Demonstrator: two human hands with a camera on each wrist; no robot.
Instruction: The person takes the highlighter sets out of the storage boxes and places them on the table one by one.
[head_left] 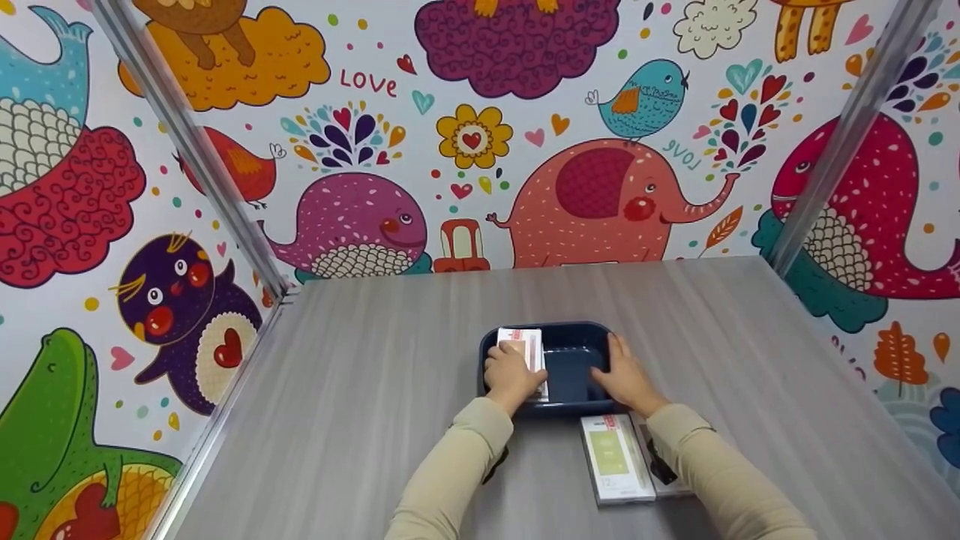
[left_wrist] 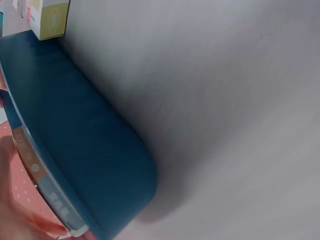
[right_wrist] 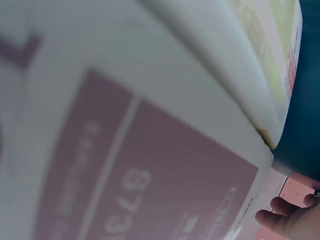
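We've got our L hand (head_left: 514,375) w/ fingers clamped round a white box (head_left: 534,346) in the L end of the blue tray (head_left: 559,409), which sits on the table (head_left: 360,390). Our R hand (head_left: 628,381) is at the tray's R rim, thumb & fingers apart. Nearer us, a green-label box (head_left: 618,459) lies just beside the tray, w/ a mauve-label box (right_wrist: 175,170) next to it, partly under our R forearm.

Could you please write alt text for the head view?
A left hand holds a flat white-and-orange box in a rectangular navy tray; a right hand rests at its right rim. Nearer, a flat white-and-green box and a partly covered box lie on a grey table.
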